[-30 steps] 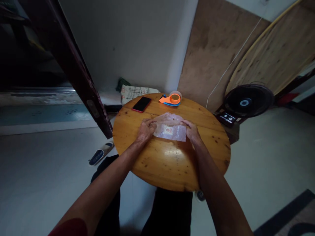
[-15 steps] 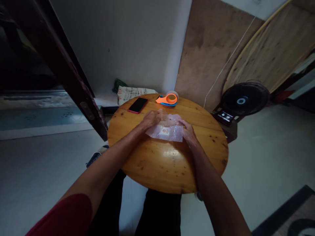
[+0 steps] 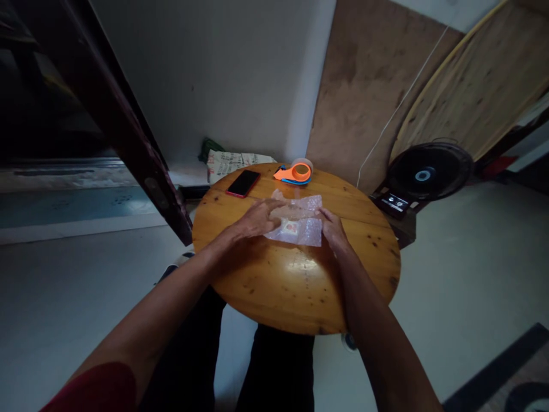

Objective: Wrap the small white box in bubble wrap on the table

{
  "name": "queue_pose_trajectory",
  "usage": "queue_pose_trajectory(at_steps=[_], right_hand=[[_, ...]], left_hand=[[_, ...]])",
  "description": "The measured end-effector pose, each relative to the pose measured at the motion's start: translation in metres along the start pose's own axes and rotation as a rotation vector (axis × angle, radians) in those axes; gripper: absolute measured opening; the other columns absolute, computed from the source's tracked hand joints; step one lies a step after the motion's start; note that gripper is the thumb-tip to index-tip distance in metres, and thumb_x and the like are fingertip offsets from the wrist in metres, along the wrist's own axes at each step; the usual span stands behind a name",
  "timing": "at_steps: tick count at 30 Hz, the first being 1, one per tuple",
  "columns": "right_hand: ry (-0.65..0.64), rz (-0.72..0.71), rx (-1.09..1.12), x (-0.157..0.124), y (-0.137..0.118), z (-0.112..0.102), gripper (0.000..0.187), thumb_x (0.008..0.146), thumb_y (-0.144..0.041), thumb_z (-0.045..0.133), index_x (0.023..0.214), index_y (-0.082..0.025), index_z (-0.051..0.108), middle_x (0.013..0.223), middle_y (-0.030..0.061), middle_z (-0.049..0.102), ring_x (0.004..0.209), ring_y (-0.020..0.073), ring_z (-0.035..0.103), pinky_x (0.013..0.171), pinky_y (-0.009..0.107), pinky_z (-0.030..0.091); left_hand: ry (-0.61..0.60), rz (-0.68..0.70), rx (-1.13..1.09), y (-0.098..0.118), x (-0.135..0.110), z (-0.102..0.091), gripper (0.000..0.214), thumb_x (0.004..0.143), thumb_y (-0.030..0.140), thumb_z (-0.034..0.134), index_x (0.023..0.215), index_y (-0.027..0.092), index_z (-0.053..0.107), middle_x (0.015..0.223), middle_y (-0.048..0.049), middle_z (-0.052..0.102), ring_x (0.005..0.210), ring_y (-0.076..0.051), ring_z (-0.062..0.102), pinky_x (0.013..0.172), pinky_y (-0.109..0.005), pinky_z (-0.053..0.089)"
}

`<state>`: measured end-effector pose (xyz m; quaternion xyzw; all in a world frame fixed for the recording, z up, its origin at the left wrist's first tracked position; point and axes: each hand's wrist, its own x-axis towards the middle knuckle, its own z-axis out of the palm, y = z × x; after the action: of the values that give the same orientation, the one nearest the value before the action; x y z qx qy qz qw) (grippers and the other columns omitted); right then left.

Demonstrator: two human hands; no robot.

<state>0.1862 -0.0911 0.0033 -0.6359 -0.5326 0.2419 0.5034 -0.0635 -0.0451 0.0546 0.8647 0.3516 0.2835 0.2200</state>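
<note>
A sheet of clear bubble wrap (image 3: pixel 311 232) lies partly folded on the round wooden table (image 3: pixel 278 292). A small pale item with a reddish mark (image 3: pixel 291 228) shows at its middle; its kind is too small to make out. From the left, my left hand (image 3: pixel 257 218) reaches over the wrap, with its thumb and fingers on the folded part. My right hand (image 3: pixel 333 228) pinches the wrap's right edge between thumb and fingers. Some fingertips of both hands are hard to see against the wrap.
Beyond the wrap sit an orange and blue tape dispenser (image 3: pixel 295 173) and a red-edged phone (image 3: pixel 243 183). A printed sack (image 3: pixel 235 162) lies behind the table by the wall. To the right stands a black fan (image 3: pixel 422 175). A dark door frame (image 3: pixel 141 149) rises at the left.
My left hand has shifted slightly down, its fingers now extended further over the wrap. The far part of the wrap is spread flatter at the right. My right hand stays at the right edge.
</note>
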Motion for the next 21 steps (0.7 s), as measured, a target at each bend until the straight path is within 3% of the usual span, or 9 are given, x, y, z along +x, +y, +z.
queue_pose_trajectory(at_steps=[3,6,9,13,15,18,21], right_hand=[[0.035,0.062,0.057,0.000,-0.003,-0.001,0.044,0.075,-0.049,0.052,0.100,-0.016,0.068,0.097,0.0053,0.071,0.086,0.0209,0.064,0.077,0.032,0.049],[0.034,0.060,0.058,-0.001,-0.005,-0.002,0.043,0.075,-0.048,0.053,0.098,-0.015,0.068,0.094,0.0052,0.071,0.084,0.0206,0.063,0.078,0.032,0.048],[0.039,0.039,0.055,-0.001,-0.006,-0.001,0.042,0.075,-0.049,0.053,0.096,-0.015,0.068,0.093,0.0051,0.070,0.086,0.0206,0.062,0.079,0.033,0.047],[0.036,0.024,0.059,-0.002,-0.006,0.000,0.039,0.075,-0.048,0.052,0.091,-0.017,0.068,0.091,0.0039,0.070,0.085,0.0197,0.061,0.079,0.031,0.047],[0.035,0.010,0.052,-0.001,-0.005,0.001,0.038,0.075,-0.048,0.051,0.089,-0.017,0.068,0.088,0.0024,0.069,0.082,0.0188,0.061,0.077,0.030,0.048],[0.035,-0.022,0.014,-0.001,-0.004,0.001,0.036,0.075,-0.046,0.050,0.087,-0.018,0.068,0.084,0.0011,0.068,0.076,0.0177,0.060,0.074,0.030,0.048],[0.054,-0.038,-0.076,-0.001,-0.005,0.001,0.034,0.072,-0.040,0.052,0.091,-0.018,0.069,0.082,0.0018,0.068,0.073,0.0181,0.059,0.072,0.031,0.048]], left_hand=[[-0.131,0.023,0.050,0.016,0.000,-0.005,0.054,0.061,0.017,0.062,0.114,0.021,0.068,0.099,-0.0049,0.071,0.097,-0.026,0.063,0.096,-0.036,0.043],[-0.130,0.039,0.174,0.028,-0.008,-0.012,0.043,0.062,0.017,0.059,0.103,0.019,0.072,0.082,-0.0059,0.069,0.089,-0.026,0.063,0.094,-0.037,0.043],[-0.196,0.185,0.323,0.047,-0.029,-0.016,0.029,0.068,0.017,0.055,0.091,0.020,0.072,0.085,-0.0088,0.068,0.093,-0.027,0.060,0.095,-0.040,0.041],[-0.287,0.381,0.277,0.070,-0.065,-0.013,0.019,0.071,0.013,0.053,0.075,0.021,0.069,0.104,-0.0089,0.066,0.107,-0.026,0.056,0.104,-0.044,0.033],[-0.373,0.372,0.188,0.073,-0.081,-0.011,0.020,0.070,0.012,0.053,0.077,0.021,0.069,0.096,-0.0071,0.068,0.100,-0.024,0.059,0.100,-0.041,0.038],[-0.439,0.255,0.061,0.067,-0.094,-0.013,0.018,0.069,0.014,0.055,0.076,0.022,0.070,0.087,-0.0039,0.069,0.088,-0.021,0.062,0.090,-0.035,0.045],[-0.395,0.052,-0.063,0.057,-0.094,-0.015,0.019,0.074,0.019,0.053,0.084,0.023,0.069,0.081,-0.0008,0.069,0.075,-0.017,0.063,0.074,-0.028,0.049]])
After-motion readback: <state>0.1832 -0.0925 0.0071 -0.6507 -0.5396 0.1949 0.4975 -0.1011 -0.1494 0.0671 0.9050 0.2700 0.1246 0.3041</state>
